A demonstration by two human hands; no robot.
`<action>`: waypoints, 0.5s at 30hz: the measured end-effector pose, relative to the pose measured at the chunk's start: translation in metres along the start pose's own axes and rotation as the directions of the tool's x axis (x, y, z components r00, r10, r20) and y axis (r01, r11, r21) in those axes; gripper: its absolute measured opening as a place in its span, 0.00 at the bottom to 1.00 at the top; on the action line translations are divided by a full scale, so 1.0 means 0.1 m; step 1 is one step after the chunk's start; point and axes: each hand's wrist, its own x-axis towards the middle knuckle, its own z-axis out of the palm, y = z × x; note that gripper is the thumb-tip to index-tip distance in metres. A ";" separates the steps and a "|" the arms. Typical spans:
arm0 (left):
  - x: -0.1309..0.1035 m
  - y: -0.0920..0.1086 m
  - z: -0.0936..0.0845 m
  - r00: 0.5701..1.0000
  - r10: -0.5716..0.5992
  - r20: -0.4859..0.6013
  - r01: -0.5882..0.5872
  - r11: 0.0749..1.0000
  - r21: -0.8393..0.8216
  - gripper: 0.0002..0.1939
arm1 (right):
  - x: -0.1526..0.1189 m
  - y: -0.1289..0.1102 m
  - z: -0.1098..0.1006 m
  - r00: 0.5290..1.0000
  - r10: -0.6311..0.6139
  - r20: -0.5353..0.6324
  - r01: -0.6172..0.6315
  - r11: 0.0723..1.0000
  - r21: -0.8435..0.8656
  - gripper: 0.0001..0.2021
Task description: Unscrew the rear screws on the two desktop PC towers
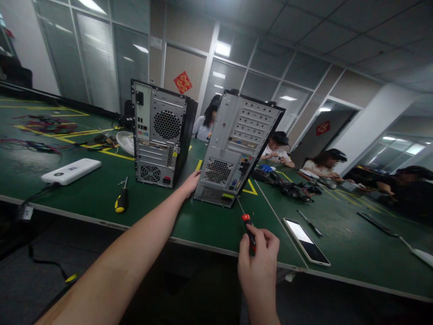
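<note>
Standing near the front edge of the green worktop (pixel 203 221): one grey metal computer tower (pixel 233 135), black-edged, rear panel facing the person, long axis vertical. Left hand (pixel 192 183): at the tower's lower left side, fingers partly hidden; spread or curled, cannot tell. Right hand (pixel 260 253): closed around one red-and-black-handled screwdriver (pixel 249 227), at the worktop's front edge. Screwdriver axis: running away from that edge, shaft pointing at the tower's lower right corner, the right hand being the nearer to it; tip contact not discernible. Alongside: grey-and-black second tower (pixel 158 149), left; yellow-and-black-handled screwdriver (pixel 122 201), near the front edge, left; pale-rimmed smartphone (pixel 306 241), right of the right hand.
</note>
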 end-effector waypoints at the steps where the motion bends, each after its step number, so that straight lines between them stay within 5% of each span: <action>1: 0.00 0.00 0.00 1.000 0.005 0.006 -0.005 1.000 -0.001 0.32 | 0.00 0.00 0.00 1.000 -0.014 0.002 0.014 1.000 -0.001 0.16; 15: -0.02 0.04 0.00 1.000 -0.021 -0.008 0.021 0.999 0.036 0.31 | 0.01 -0.03 -0.03 0.993 0.108 0.037 -0.110 0.993 0.042 0.22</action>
